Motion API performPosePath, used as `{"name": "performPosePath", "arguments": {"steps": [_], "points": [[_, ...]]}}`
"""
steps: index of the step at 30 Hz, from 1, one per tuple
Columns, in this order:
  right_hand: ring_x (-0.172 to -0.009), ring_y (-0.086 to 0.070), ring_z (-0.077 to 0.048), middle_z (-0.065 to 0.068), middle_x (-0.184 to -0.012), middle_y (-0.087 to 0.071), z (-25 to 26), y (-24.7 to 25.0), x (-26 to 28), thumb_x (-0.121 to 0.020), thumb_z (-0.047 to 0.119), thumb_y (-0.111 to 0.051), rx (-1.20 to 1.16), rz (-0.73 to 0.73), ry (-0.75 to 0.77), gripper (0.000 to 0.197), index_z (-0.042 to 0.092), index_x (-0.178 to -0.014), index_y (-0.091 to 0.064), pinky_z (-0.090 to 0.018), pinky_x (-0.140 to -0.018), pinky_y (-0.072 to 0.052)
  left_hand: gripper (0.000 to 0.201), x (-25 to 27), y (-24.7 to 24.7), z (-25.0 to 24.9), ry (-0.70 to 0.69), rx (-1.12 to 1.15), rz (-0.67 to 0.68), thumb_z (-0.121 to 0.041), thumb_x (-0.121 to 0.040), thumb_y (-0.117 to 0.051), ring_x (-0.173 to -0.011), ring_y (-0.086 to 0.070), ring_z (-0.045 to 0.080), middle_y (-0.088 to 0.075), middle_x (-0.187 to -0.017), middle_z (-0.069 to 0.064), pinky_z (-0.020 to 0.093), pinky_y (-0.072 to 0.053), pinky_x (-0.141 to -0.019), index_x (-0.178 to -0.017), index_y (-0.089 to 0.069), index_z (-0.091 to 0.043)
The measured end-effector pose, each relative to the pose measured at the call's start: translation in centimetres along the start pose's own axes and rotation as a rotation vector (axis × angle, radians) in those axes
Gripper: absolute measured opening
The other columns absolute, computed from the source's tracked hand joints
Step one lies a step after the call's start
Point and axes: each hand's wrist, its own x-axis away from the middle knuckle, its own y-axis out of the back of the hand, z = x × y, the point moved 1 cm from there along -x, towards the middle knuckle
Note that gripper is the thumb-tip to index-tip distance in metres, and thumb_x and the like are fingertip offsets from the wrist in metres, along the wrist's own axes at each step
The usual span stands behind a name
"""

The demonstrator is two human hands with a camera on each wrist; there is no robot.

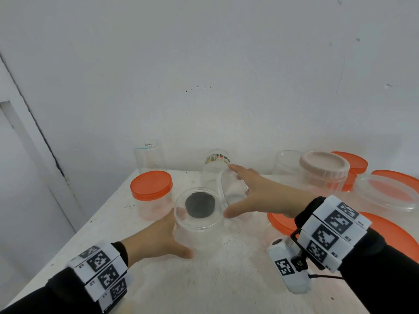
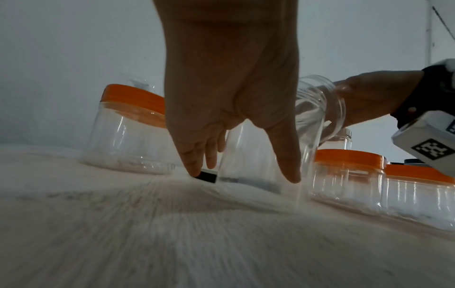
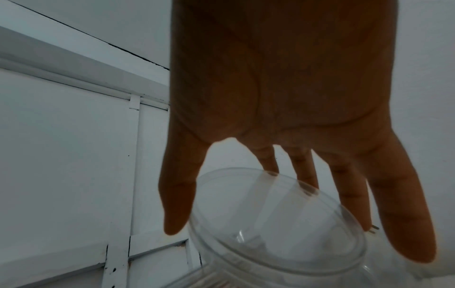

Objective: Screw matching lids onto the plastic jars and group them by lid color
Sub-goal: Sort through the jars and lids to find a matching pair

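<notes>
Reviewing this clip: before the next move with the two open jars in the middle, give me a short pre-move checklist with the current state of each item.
1. Left hand holding the upright open jar: ok, fingers and thumb straddle its wall.
2. That jar empty: not ok, a black lid lies inside.
3. Right hand on the tilted jar: ok, touching it; firm grip cannot tell.
4. Tilted jar upright: not ok, it leans towards the upright jar.
5. Loose orange lid within reach: ok, beside the right wrist.
6. Which lid fits: cannot tell.

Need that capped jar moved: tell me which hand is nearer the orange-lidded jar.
Left. The left hand holds an open jar just beside the orange-lidded jar; the right hand is farther right.
</notes>
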Motion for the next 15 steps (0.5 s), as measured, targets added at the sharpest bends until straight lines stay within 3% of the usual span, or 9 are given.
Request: {"name": "performPosePath", "arguments": {"steps": [3,5,7,12,15], "points": [[-0.131,-0.034,-0.017,0.009,-0.149,-0.022,0.6,-0.2,-0.3,-0.066,0.049,-0.082,0.079,0.058,0.017,0.117,0.041,-0.152,-0.003,-0.043,-0.110,-0.035,0.105,-0.2,-0.2,0.1,0.012,0.056,0.003,-0.042,-0.065,-0.087,-0.131,-0.035,0.000,-0.033,-0.144,-0.021,0.023,-0.031,-0.109,-0.145,-0.020,-0.036],[-0.132,-0.032,-0.014,0.009,-0.149,-0.023,1.0,-0.3,-0.6,-0.066,0.052,-0.081,0.181,0.091,0.034,0.116,0.041,-0.151,-0.002,-0.041,-0.110,-0.034,0.115,-0.5,-0.3,-0.1,-0.011,0.150,0.002,-0.044,-0.062,-0.088,-0.137,-0.032,0.005,-0.030,-0.150,-0.018,0.031,-0.031,-0.114,-0.149,-0.014,-0.035],[-0.132,-0.033,-0.014,0.007,-0.149,-0.024,1.7,-0.5,-1.1,-0.066,0.054,-0.080,0.282,0.122,0.048,0.116,0.040,-0.151,-0.002,-0.039,-0.108,-0.034,0.113,-0.7,-0.4,-0.4,-0.047,0.222,-0.024,-0.046,-0.061,-0.089,-0.136,-0.031,-0.001,-0.030,-0.147,-0.025,0.023,-0.031,-0.109,-0.147,-0.015,-0.041],[-0.136,-0.031,-0.022,0.004,-0.149,-0.025,3.9,-1.0,-2.7,-0.066,0.055,-0.079,0.492,0.219,0.060,0.114,0.041,-0.151,-0.005,-0.045,-0.108,-0.035,0.085,-0.7,-1.0,-1.6,-0.097,0.273,-0.054,-0.047,-0.062,-0.088,-0.115,-0.039,-0.024,-0.042,-0.119,-0.050,0.003,-0.038,-0.085,-0.118,-0.027,-0.066],[-0.135,-0.034,-0.024,0.003,-0.147,-0.028,4.9,-1.4,-3.5,-0.065,0.056,-0.078,0.610,0.264,0.057,0.111,0.041,-0.150,-0.009,-0.047,-0.106,-0.038,0.079,-0.7,-1.1,-2.1,-0.117,0.266,-0.041,-0.043,-0.065,-0.087,-0.113,-0.040,-0.025,-0.043,-0.118,-0.050,-0.001,-0.038,-0.083,-0.109,-0.030,-0.076]]}}
